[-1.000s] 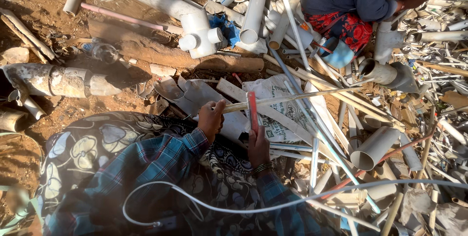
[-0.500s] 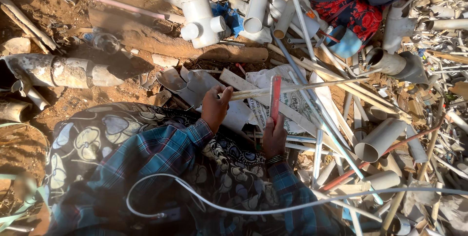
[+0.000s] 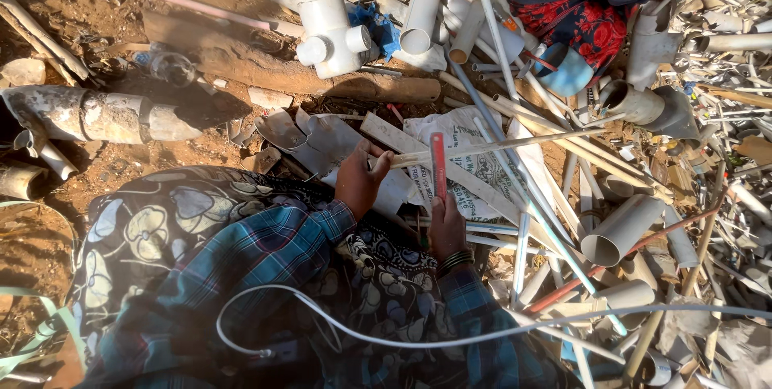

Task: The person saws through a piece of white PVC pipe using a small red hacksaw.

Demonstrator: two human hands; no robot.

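My left hand (image 3: 359, 178) grips the near end of a long thin pale strip (image 3: 498, 146) that runs to the right across the scrap pile. My right hand (image 3: 446, 227) is closed on a flat red stick (image 3: 438, 165) that points away from me, upright over a white printed sack (image 3: 470, 160). Both hands reach out from blue plaid sleeves above my patterned skirt. Broken grey pipe shards (image 3: 318, 138) lie just left of my left hand.
A heap of white and grey plastic pipes (image 3: 619, 228) fills the right side. A white pipe fitting (image 3: 336, 35) and a wooden log (image 3: 305, 75) lie ahead. Another person in a red patterned cloth (image 3: 591, 23) crouches at top right. A white cable (image 3: 402, 337) crosses my lap.
My left hand has closed on the thin pale strip. The red stick stays in my right hand, now held over the white sack.
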